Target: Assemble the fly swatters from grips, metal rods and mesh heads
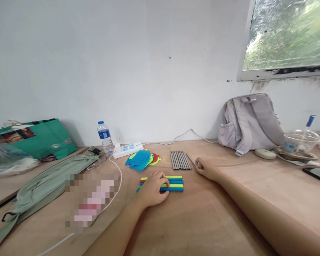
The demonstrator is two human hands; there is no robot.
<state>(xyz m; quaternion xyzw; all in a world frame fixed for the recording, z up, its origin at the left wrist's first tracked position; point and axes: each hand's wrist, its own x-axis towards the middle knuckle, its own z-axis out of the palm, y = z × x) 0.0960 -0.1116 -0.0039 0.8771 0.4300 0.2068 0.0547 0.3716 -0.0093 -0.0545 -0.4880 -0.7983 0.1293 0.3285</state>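
Observation:
My left hand [155, 188] lies over a row of coloured tubes [177, 186] in blue, yellow-green and red. Its fingers curl across the row and the thumb presses at the near blue tube; the palm hides the tubes' middle. Fingertips of my right hand [205, 168] pinch the near end of a thin grey metal tube [191, 159], which slants on the table. Just left of that tube, several like it [180, 160] lie side by side in a neat row. Behind my left hand is a pile of flat leaf- or fish-shaped pieces [140, 159] in blue, yellow and red.
A white power strip [128, 150] and a water bottle [105, 137] stand near the wall, with a white cable [120, 177] crossing the table. Left are a grey-green strap bag [48, 185] and a green bag [50, 138]; right, a backpack [252, 122], a plastic cup [300, 142] and a phone [318, 174].

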